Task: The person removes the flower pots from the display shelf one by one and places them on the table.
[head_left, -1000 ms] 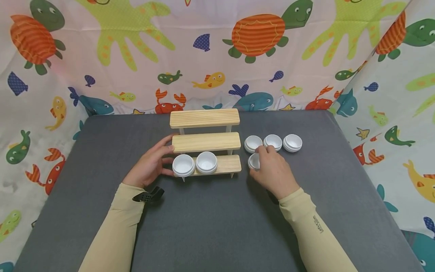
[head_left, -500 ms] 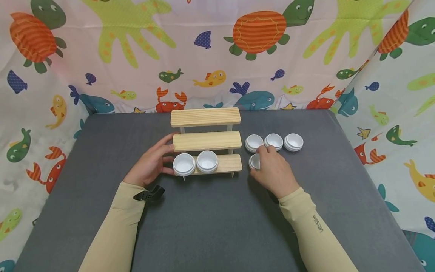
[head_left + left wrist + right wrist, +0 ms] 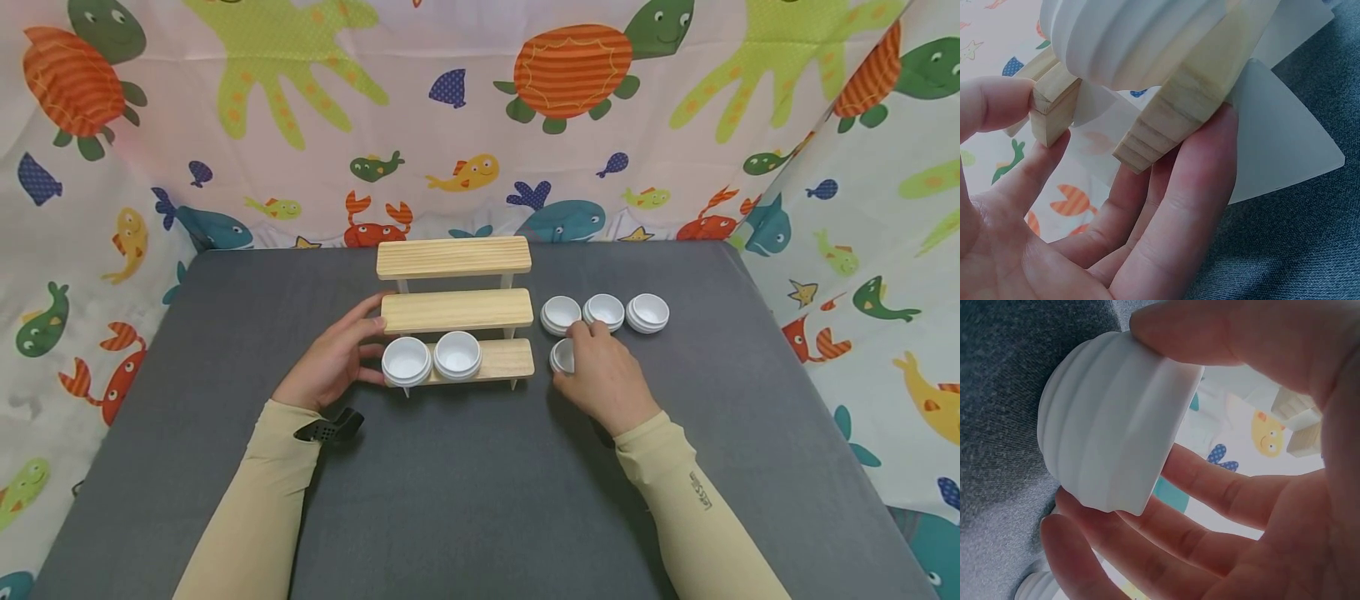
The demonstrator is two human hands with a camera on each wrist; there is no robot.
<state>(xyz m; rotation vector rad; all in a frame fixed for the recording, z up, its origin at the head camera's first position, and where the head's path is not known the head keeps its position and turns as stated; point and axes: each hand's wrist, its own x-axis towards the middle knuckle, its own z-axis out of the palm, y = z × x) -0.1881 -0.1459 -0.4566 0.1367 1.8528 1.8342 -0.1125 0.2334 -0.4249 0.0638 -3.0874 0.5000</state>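
A three-tier wooden display stand [image 3: 456, 312] stands at the middle of the dark grey table. My left hand [image 3: 330, 360] grips its left end, thumb and a finger pinching the middle shelf [image 3: 1055, 106], other fingers under the bottom shelf [image 3: 1169, 119]. Two white ribbed bowls [image 3: 406, 360] sit side by side on the left part of the bottom shelf. To the right of the stand, my right hand [image 3: 606, 379] holds another white ribbed bowl [image 3: 1107, 422] between thumb and fingers, close over the table and partly hidden by the hand in the head view.
Three more white bowls [image 3: 647, 313] stand in a row on the grey table [image 3: 465, 500], behind my right hand. A curtain [image 3: 300, 192] printed with sea animals hangs along the back and both sides.
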